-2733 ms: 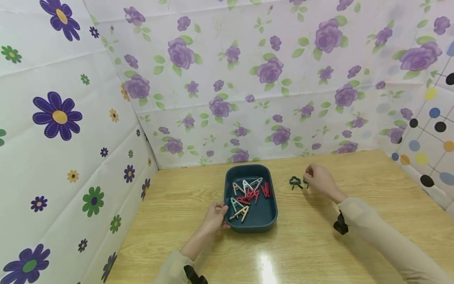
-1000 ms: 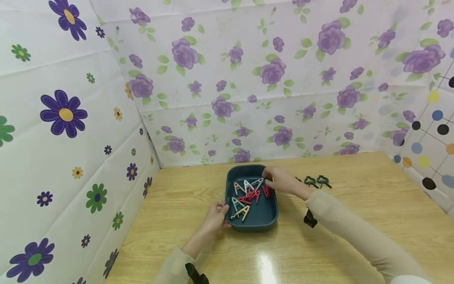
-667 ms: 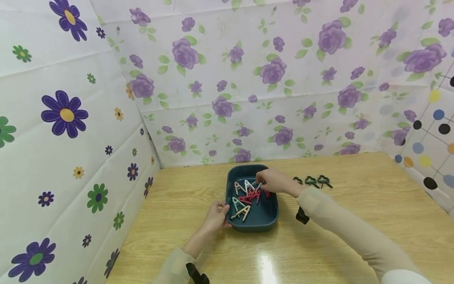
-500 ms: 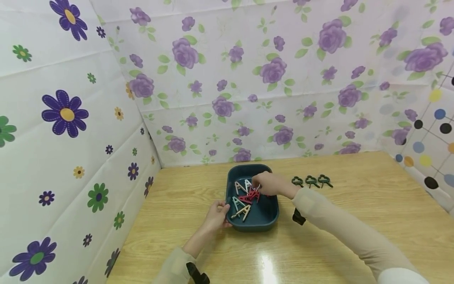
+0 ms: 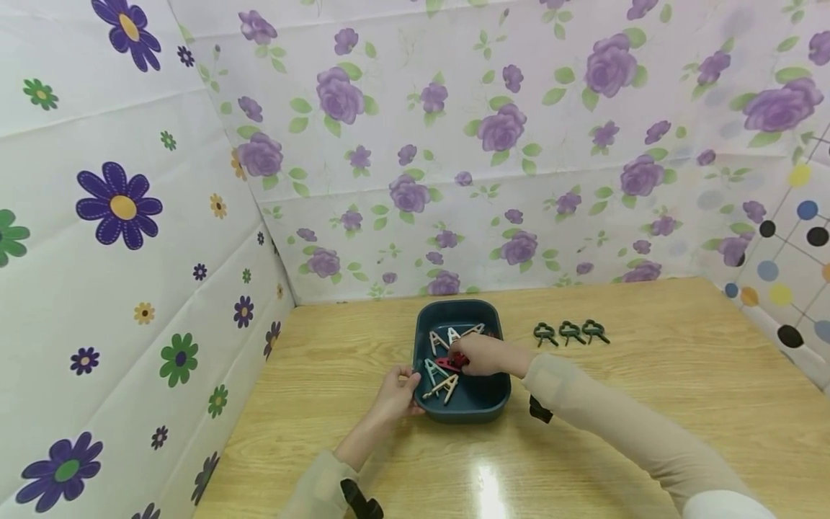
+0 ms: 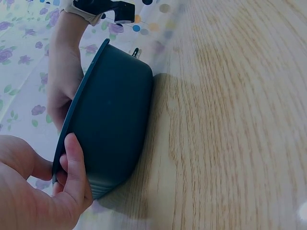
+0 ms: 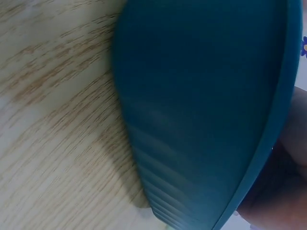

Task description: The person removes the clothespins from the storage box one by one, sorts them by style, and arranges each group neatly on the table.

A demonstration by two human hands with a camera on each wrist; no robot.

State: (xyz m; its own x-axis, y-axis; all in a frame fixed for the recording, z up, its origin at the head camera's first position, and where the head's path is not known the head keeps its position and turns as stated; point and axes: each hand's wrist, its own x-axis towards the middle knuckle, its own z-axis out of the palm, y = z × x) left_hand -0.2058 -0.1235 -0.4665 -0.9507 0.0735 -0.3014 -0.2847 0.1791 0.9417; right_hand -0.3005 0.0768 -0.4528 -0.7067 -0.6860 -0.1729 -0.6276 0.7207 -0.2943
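Note:
A dark blue-green plastic bin (image 5: 463, 416) sits on the table with several clothespins inside. My left hand (image 5: 394, 393) pinches its near left rim, thumb inside and fingers under the lip, as the left wrist view shows. My right hand (image 5: 483, 355) is down in the bin, fingertips among the red clothespins (image 5: 447, 364); whether they pinch one is hidden. A pale green clothespin (image 5: 434, 372) and a cream clothespin (image 5: 447, 388) lie near the left hand. A pinkish clothespin (image 5: 437, 342) and a white clothespin (image 5: 452, 334) lie farther back.
Three dark green clips (image 5: 570, 331) stand in a row on the wooden table (image 5: 622, 360), right of the bin. A flowered sheet (image 5: 402, 144) rises behind the table, with another patterned sheet at the left.
My right hand moved from the green clips into the bin, then down and left from the back right to the red clothespins. The left hand keeps its hold on the rim.

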